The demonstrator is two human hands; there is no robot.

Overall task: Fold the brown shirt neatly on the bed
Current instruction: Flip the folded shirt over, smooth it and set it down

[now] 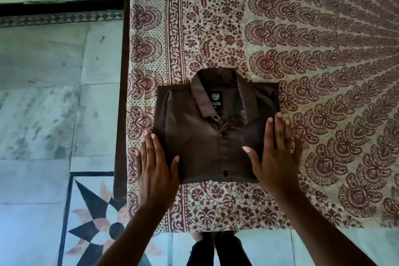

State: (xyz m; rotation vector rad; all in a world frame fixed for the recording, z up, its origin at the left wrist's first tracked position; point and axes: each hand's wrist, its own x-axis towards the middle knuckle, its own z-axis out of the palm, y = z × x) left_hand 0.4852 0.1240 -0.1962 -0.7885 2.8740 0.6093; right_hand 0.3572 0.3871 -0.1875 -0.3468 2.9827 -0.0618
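The brown shirt (207, 136) lies on the bed as a compact folded rectangle, collar toward the far side, buttons and a black neck label facing up. My left hand (154, 164) rests flat against the shirt's left edge, fingers straight and together, thumb on the fabric. My right hand (275, 155) lies flat over the shirt's right edge, fingers extended, thumb pointing inward across the front. Neither hand grips the cloth.
The bed carries a cream sheet with a maroon floral and paisley print (302, 49). Its dark wooden frame edge (122, 93) runs down the left. Beyond it is a tiled floor with a star inlay (97, 229). The bed's near edge is just below my wrists.
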